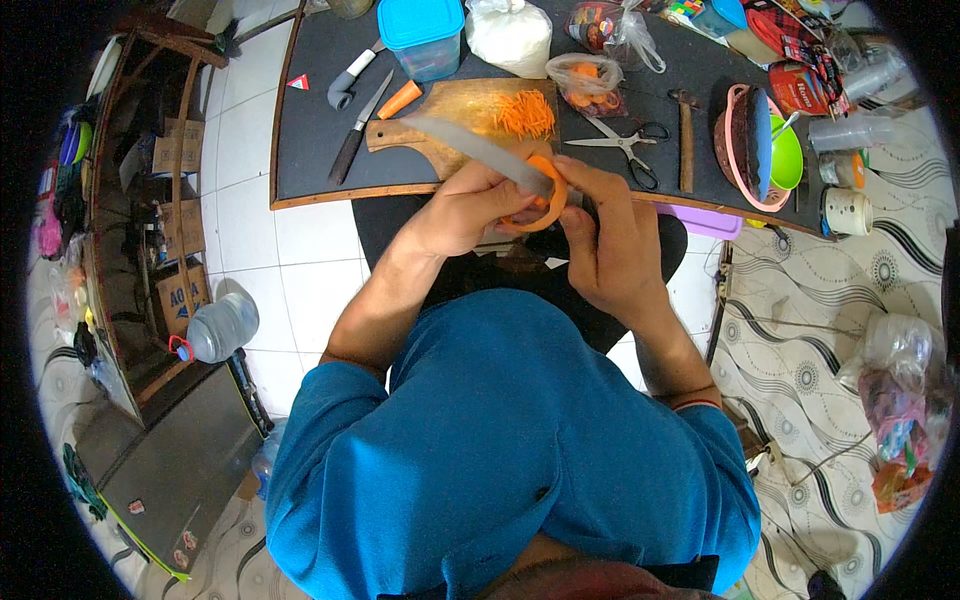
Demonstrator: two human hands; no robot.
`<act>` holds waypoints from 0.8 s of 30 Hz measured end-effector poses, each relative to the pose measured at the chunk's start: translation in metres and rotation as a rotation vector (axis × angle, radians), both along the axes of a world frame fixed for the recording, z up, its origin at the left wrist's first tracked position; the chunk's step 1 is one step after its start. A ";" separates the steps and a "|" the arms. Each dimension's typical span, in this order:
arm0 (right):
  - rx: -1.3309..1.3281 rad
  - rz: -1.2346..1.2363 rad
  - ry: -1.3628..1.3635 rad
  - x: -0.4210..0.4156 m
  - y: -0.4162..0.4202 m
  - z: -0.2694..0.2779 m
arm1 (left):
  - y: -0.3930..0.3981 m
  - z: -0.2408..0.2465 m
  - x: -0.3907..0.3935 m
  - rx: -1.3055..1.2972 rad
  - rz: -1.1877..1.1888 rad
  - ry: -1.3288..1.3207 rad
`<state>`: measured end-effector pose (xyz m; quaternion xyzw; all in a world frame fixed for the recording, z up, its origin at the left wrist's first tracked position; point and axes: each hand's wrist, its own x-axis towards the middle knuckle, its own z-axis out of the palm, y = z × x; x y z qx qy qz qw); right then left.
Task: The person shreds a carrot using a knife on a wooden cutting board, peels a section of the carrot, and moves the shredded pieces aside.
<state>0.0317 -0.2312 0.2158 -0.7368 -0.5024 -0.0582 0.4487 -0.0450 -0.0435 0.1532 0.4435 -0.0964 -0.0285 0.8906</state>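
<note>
Near the table's front edge, my left hand [469, 210] and my right hand [611, 225] meet around an orange plastic ring-shaped tool or roll of tape [559, 196]; its exact kind is unclear. A pale translucent strip [472, 142] runs from it up and left over the wooden cutting board [450, 101]. My left fingers close on the strip's near end beside the ring, and my right fingers pinch the ring's right side. Shredded carrot [525, 112] lies on the board, and a carrot piece [400, 100] rests by its left edge.
A knife [361, 127] and a white-and-grey-handled tool [352, 77] lie left of the board. Scissors [619, 142], a hammer [685, 139] and a pink basket [731, 150] are to the right. Behind stand a blue-lidded container [421, 37], a bag of white contents [510, 37] and bagged carrot pieces [589, 82].
</note>
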 end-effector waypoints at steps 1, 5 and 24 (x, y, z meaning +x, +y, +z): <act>-0.029 0.012 0.029 -0.001 -0.001 0.002 | 0.000 -0.002 0.000 -0.043 -0.015 -0.023; -0.074 0.047 0.053 -0.004 -0.003 0.006 | 0.005 -0.003 0.002 -0.106 -0.084 -0.083; -0.003 0.014 0.276 -0.007 0.008 -0.001 | 0.015 0.018 0.009 0.155 -0.053 -0.041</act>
